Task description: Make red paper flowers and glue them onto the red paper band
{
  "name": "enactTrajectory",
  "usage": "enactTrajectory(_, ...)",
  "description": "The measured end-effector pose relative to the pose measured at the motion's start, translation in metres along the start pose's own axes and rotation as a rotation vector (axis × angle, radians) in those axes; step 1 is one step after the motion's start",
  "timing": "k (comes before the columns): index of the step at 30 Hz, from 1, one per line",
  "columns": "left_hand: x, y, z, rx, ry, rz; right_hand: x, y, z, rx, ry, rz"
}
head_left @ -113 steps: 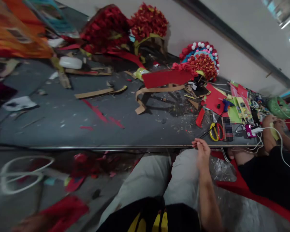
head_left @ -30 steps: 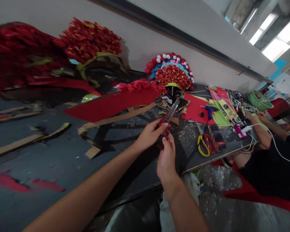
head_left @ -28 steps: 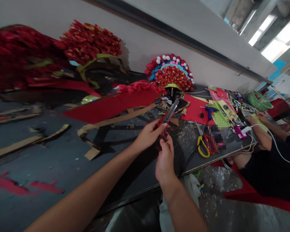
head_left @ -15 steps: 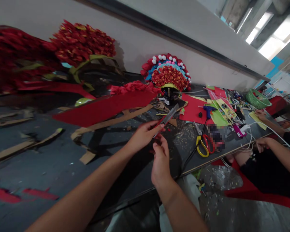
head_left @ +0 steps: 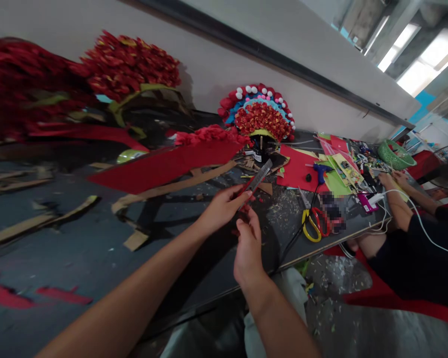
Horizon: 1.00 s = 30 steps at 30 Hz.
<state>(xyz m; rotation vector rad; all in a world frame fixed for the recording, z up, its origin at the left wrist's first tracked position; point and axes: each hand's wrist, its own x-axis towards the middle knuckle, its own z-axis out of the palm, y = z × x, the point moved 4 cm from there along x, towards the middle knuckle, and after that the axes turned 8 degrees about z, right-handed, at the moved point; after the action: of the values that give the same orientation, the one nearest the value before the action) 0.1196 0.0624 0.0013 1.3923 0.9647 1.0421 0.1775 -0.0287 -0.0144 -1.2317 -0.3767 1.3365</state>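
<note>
My left hand [head_left: 224,206] pinches a narrow grey strip [head_left: 261,175] between thumb and fingers. Fine marks run along this strip, rather like a ruler or a long cutter blade, and red shows along one side; its exact kind is unclear. It slants up and away to the right. Just below, my right hand [head_left: 249,248] is closed with curled fingers close to the strip's lower end. Whatever those fingers hold, if anything, is hidden. Beyond both hands lie a curved cardboard strip [head_left: 186,181] and a long red panel [head_left: 164,169].
Scissors with yellow and red handles [head_left: 311,224] lie right of my hands, near a blue glue gun [head_left: 322,171] and red paper [head_left: 296,166]. A red flowered headdress [head_left: 263,117] stands by the wall. At right, a co-worker's arms [head_left: 399,204] reach over the table.
The strip's tip has dipped slightly to the left, showing more red along its side. My hands stay almost in place. The co-worker's nearer hand has risen from the lap onto the table.
</note>
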Motion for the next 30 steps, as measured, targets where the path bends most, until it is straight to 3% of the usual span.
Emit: enactTrajectory(30,-0.001,0.004,0.004,0.175,-0.082,0.178,-0.001,-0.011,-0.004,-0.036,0.005,-0.057)
